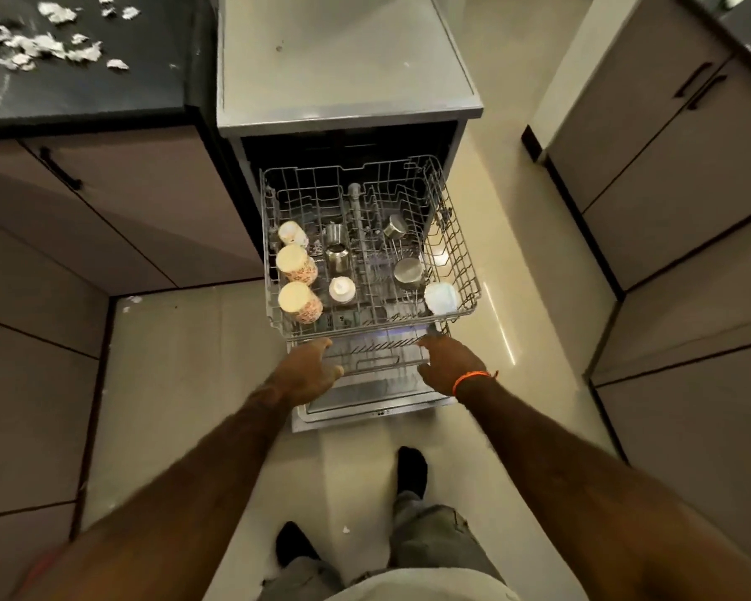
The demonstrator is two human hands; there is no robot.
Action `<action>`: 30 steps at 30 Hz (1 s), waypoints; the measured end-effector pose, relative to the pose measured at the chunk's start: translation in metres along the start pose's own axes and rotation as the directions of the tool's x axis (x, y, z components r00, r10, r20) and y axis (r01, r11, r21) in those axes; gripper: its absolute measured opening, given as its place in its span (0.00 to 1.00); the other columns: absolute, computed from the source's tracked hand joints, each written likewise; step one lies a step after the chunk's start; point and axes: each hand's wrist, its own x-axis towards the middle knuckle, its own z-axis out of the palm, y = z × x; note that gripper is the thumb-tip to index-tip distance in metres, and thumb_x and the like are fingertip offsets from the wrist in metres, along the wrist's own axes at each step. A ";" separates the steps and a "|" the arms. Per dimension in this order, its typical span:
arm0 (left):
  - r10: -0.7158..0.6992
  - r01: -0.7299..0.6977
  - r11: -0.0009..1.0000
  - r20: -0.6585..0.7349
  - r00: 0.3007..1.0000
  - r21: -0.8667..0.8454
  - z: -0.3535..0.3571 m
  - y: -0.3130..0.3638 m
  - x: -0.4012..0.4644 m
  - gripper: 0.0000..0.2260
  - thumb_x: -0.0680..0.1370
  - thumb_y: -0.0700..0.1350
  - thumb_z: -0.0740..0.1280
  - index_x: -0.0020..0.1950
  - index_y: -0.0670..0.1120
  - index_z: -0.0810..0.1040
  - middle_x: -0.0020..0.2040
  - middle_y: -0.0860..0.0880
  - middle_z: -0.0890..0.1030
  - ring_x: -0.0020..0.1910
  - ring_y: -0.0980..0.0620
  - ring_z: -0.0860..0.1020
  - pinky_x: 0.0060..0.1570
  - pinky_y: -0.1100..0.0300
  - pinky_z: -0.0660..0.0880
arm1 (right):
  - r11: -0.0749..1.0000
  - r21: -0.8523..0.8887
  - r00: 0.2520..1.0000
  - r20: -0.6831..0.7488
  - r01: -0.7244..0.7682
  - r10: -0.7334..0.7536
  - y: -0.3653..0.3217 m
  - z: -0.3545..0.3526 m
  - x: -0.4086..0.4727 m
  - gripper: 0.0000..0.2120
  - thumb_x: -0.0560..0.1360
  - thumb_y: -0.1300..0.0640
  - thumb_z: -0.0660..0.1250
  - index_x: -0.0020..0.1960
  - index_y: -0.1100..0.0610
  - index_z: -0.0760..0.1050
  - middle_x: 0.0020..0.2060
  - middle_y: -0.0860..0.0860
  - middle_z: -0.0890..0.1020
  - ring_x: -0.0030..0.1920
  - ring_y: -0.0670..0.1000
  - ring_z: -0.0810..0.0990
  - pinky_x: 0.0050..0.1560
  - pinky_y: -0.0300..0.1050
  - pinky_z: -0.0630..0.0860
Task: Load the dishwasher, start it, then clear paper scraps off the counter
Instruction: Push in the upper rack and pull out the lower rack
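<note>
The dishwasher [343,58] stands open, its door [365,412] folded down over the floor. Its upper rack [467,258] is pulled out and holds patterned cups [298,264] on the left, steel cups [408,273], a small white lid-like item [342,289] and a white cup [441,297]. Below it the lower rack [378,362] shows at the front. My left hand [308,370] and my right hand [445,362] grip the lower rack's front rail at either side. Paper scraps [40,45] lie scattered on the black counter [105,93] at the upper left.
Brown cabinets [105,236] with black handles line the left, and more cabinets [677,188] line the right. My feet in dark socks [412,470] stand on the pale tiled floor just behind the open door. A few white scraps [134,299] lie on the floor.
</note>
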 end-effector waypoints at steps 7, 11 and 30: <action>-0.089 0.087 0.995 -0.043 0.995 -0.041 0.035 0.024 0.049 0.31 0.79 0.52 0.70 0.79 0.43 0.64 0.76 0.42 0.70 0.73 0.42 0.70 0.72 0.50 0.67 | 0.980 -0.172 0.993 -0.041 0.103 -0.112 0.046 -0.027 0.054 0.27 0.75 0.56 0.65 0.73 0.53 0.66 0.71 0.53 0.73 0.68 0.59 0.73 0.64 0.58 0.74; -0.127 0.126 0.992 -0.093 0.987 -0.017 0.046 0.026 0.073 0.32 0.79 0.51 0.69 0.79 0.43 0.63 0.75 0.41 0.70 0.73 0.41 0.69 0.72 0.48 0.68 | 0.952 -0.265 0.983 -0.057 0.155 -0.176 0.061 -0.029 0.082 0.26 0.74 0.57 0.65 0.72 0.54 0.67 0.69 0.53 0.73 0.67 0.58 0.73 0.63 0.59 0.74; 0.038 -0.069 0.881 0.075 0.996 0.469 0.052 -0.016 0.188 0.19 0.81 0.41 0.63 0.70 0.58 0.75 0.61 0.49 0.82 0.58 0.48 0.80 0.60 0.49 0.78 | 0.855 -0.432 0.958 0.117 0.286 -0.261 0.059 -0.007 0.192 0.16 0.80 0.59 0.62 0.64 0.47 0.79 0.57 0.50 0.84 0.56 0.56 0.83 0.56 0.54 0.80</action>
